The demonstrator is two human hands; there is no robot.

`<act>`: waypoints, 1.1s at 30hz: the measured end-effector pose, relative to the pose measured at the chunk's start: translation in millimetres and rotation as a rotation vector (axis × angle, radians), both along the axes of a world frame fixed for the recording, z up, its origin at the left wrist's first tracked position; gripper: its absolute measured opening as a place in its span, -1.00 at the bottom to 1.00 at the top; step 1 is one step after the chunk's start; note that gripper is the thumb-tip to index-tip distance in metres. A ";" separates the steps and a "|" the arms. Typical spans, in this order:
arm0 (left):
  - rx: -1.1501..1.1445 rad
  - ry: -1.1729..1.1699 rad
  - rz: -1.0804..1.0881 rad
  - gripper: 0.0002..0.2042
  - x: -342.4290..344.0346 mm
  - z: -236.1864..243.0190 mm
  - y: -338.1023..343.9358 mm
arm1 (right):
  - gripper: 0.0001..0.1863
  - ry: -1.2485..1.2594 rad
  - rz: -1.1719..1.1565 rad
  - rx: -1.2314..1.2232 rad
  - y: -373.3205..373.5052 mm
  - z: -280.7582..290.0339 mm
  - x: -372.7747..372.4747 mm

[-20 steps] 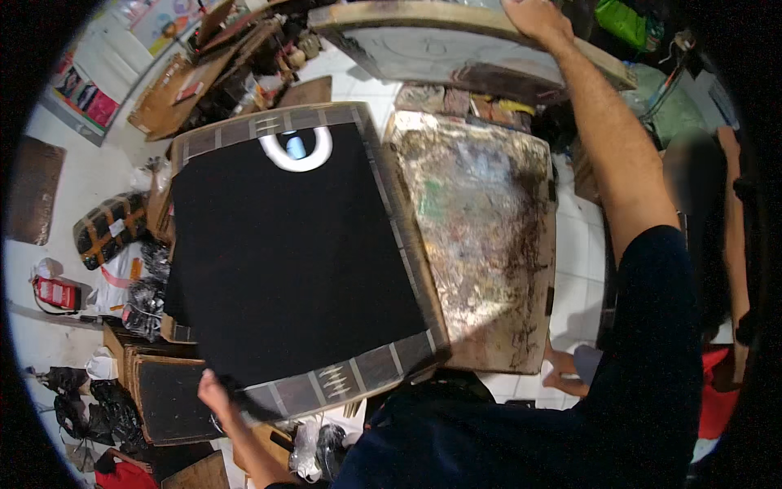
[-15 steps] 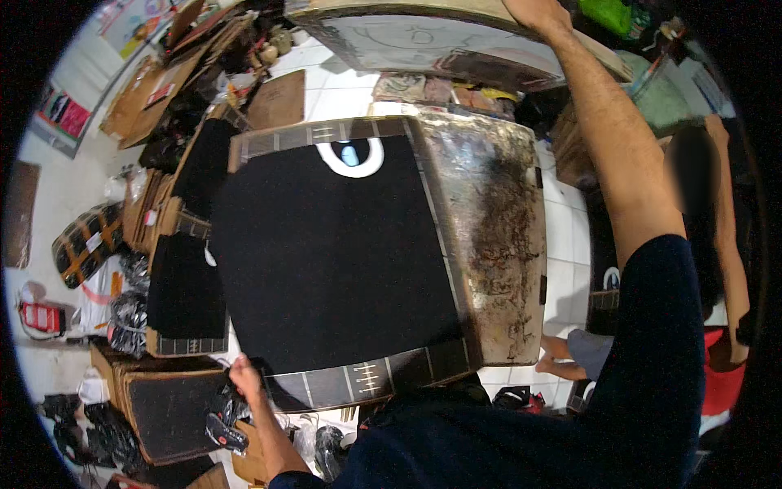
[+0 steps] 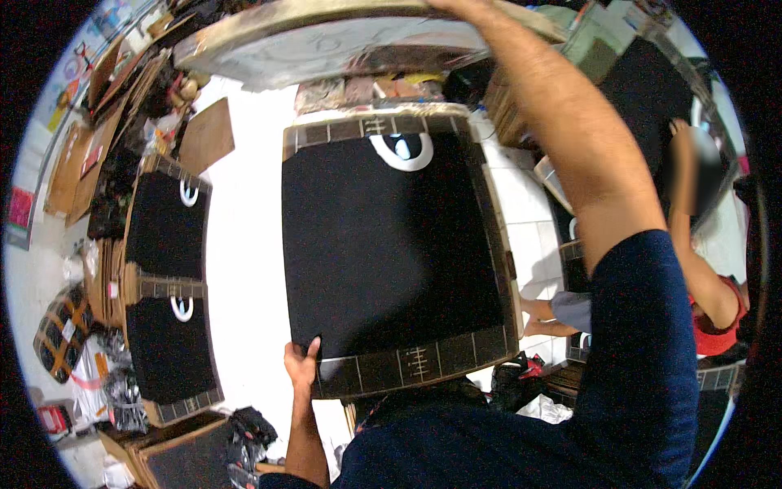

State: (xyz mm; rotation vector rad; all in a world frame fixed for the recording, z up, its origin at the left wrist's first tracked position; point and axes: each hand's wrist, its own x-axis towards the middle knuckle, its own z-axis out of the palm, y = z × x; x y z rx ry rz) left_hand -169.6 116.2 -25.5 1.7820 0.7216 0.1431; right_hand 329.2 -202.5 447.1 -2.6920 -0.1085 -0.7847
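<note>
A large board covered with black cloth [image 3: 383, 261] lies in front of me, bordered by dark strips with pale lines. Near its far edge is a white ring print with a light blue patch [image 3: 403, 151]. My left hand [image 3: 303, 363] is closed at the board's near left corner, thumb on top, the other fingers partly hidden. Beyond the board, a wooden-framed screen [image 3: 350, 49] stands tilted up on edge. My right hand [image 3: 452, 5] reaches to the screen's top edge and holds it; the picture's upper rim cuts off most of its fingers.
Two similar black cloth boards [image 3: 167, 346] lie at the left. Cardboard sheets [image 3: 208, 134] and black plastic bags [image 3: 248, 436] are around them. Folded cloths [image 3: 366, 91] sit beneath the screen. At the right a co-worker in a red top [image 3: 717, 318] reaches over another black panel [image 3: 643, 90].
The black cloth board has shifted right with my left hand at its corner and now covers the stained tabletop that showed beside it. My right hand stays up at the screen.
</note>
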 end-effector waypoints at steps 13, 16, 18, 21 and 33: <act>0.241 0.172 -0.163 -0.58 8.6 25.8 17.4 | -0.41 0.123 0.055 0.065 7.0 6.1 16.1; 0.123 0.159 -0.092 -0.59 15.0 57.8 2.0 | -0.43 0.142 0.070 0.050 7.8 6.4 16.8; 0.264 0.149 -0.147 -0.59 15.1 74.7 -7.0 | -0.43 0.137 0.041 0.071 10.3 6.4 16.6; 0.345 0.164 -0.131 -0.60 16.1 82.2 -12.8 | -0.43 0.120 0.048 0.078 11.8 7.5 17.3; 0.404 0.223 -0.022 -0.51 32.3 -2.7 22.9 | -0.38 0.123 0.042 0.053 9.2 14.2 18.0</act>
